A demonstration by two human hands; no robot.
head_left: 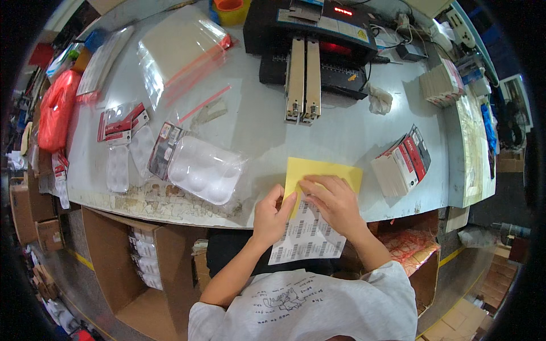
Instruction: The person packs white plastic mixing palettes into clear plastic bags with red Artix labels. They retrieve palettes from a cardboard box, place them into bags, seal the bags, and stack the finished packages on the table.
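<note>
A sheet of barcode stickers [307, 241] hangs over the table's front edge, white with printed labels on its lower part. Its upper part shows a bare yellow backing [341, 170], which lies on the table. My left hand [272, 217] grips the left edge, thumb on top and fingers curled. My right hand [334, 206] is over the border between yellow and white, its thumb and fingertips pinched together at the sheet. Whether a single sticker is between those fingertips is too small to tell.
Left of my hands lie a bagged white palette tray [207, 169] and smaller bagged palettes [118, 165]. A black sealing machine [307, 34] stands at the back. Stacks of header cards [404, 162] [442, 83] sit at right. Cardboard boxes [122, 267] stand below the table edge.
</note>
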